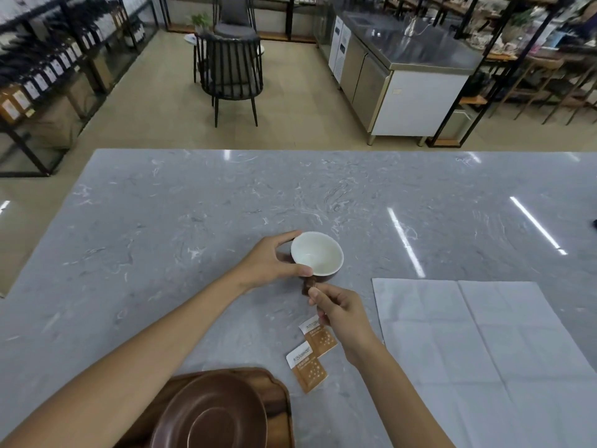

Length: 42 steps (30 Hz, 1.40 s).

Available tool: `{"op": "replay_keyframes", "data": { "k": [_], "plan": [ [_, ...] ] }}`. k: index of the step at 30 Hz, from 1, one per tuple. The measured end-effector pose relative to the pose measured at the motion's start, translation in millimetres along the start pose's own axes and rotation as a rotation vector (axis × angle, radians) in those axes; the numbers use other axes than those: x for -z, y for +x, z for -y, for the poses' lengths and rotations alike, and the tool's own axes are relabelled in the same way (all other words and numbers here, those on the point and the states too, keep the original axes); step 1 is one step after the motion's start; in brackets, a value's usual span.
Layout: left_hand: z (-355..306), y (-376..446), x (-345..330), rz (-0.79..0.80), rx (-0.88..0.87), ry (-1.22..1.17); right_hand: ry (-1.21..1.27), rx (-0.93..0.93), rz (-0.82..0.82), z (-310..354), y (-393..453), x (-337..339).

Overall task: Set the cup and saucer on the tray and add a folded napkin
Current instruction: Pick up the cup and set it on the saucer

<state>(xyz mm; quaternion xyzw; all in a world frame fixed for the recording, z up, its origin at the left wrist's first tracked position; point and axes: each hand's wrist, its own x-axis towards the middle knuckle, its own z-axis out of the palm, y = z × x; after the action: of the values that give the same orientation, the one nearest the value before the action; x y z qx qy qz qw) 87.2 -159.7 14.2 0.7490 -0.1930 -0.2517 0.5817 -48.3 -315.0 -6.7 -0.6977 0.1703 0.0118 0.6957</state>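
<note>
A brown cup (318, 253) with a white inside stands on the grey marble table, in the middle. My left hand (269, 261) curls round its left side, thumb and fingers on the rim. My right hand (339, 313) pinches the cup's brown handle at its near side. A brown saucer (210, 412) lies on the wooden tray (279, 396) at the table's near edge. A white napkin (484, 337) lies unfolded and flat on the right.
Two brown-and-white sugar packets (315, 350) lie between the tray and my right hand. Beyond the table's far edge stand a dark chair (231, 72), a steel counter (403, 69) and shelves of goods on both sides.
</note>
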Motion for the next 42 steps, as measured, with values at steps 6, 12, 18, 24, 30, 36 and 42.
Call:
{"op": "replay_keyframes", "data": {
  "k": [6, 12, 18, 24, 30, 36, 42],
  "plan": [
    [-6.5, -50.7, -0.8, -0.072, 0.040, -0.011, -0.061, 0.008, 0.100, 9.3, -33.9, -6.4],
    [-5.9, -108.3, -1.5, -0.156, 0.031, -0.023, -0.084, 0.043, 0.188, 19.0, -75.3, -22.0],
    [-4.5, -168.7, -1.8, -0.241, 0.009, -0.030, -0.119, 0.085, 0.265, 20.2, -118.4, -39.7],
    [4.8, -221.3, -0.9, -0.336, 0.008, 0.011, -0.140, 0.117, 0.360, 12.4, -151.7, -57.3],
    [29.4, -268.4, -4.6, -0.363, 0.060, -0.023, -0.171, 0.066, 0.412, -7.6, -177.9, -74.0],
    [49.6, -294.5, -9.0, -0.412, 0.050, -0.042, -0.183, 0.021, 0.416, -22.1, -197.2, -87.6],
    [61.3, -306.2, -9.7, -0.403, 0.032, -0.024, -0.180, -0.026, 0.403, -33.4, -208.0, -94.3]
  ]
}}
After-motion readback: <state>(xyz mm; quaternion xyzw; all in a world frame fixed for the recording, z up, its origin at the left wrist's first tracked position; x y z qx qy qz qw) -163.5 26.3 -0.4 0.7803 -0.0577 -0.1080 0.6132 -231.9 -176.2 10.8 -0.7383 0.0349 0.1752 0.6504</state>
